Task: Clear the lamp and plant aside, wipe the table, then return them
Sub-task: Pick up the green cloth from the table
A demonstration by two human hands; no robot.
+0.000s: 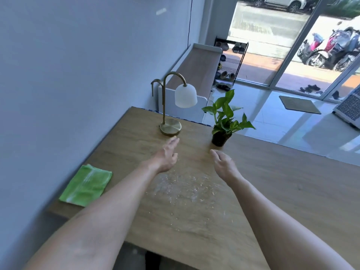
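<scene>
Both arms reach forward over the wooden table [282,182]. The left hand [165,156] hovers just short of the lamp [171,106], fingers straight and together, pointing toward its round brass base; its grip is loose and holds nothing. The right hand [224,164] hangs near the plant [224,121], fingers relaxed and lightly bent, pointing toward the pot, also holding nothing.

The lamp stands upright near the table's far edge, its long axis vertical: a thin brass stem rises from the base, arcs over at the top and drops a white bell-shaped shade that opens downward, hanging to the right of the stem. The plant stands upright to the right of the lamp and apart from it, in a small dark pot, its green leaves spreading upward and outward.

A folded green cloth [85,186] lies flat at the table's left edge by the wall, well apart from both hands. Pale scattered flecks [185,188] lie on the tabletop between the forearms.
</scene>
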